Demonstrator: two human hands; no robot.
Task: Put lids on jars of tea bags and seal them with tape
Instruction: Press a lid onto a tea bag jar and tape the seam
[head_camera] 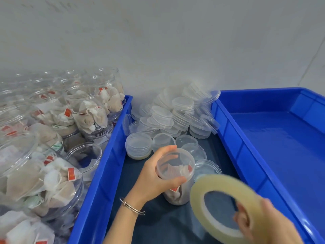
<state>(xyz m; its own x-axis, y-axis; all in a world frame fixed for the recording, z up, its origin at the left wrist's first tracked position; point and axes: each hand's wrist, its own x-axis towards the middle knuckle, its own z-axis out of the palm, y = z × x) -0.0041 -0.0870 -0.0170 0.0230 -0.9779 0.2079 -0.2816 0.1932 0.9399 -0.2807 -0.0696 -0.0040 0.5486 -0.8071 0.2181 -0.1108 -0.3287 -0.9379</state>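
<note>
Blurred tape roll (pixel 226 206) hides jar (pixel 177 184) base; right hand (pixel 262 224) cut off.

Small packing workshop, hand assembly line. Blue plastic crate (pixel 105 155) at left crammed with open jars of tea bags (pixel 91 113); heap of loose clear lids (pixel 168 117) against bare grey wall (pixel 158 41); second blue crate (pixel 263 138) at right.

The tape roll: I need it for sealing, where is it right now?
In the head view the tape roll is at lower right, held by the right hand, just right of the lidded jar the left hand grips.
</note>
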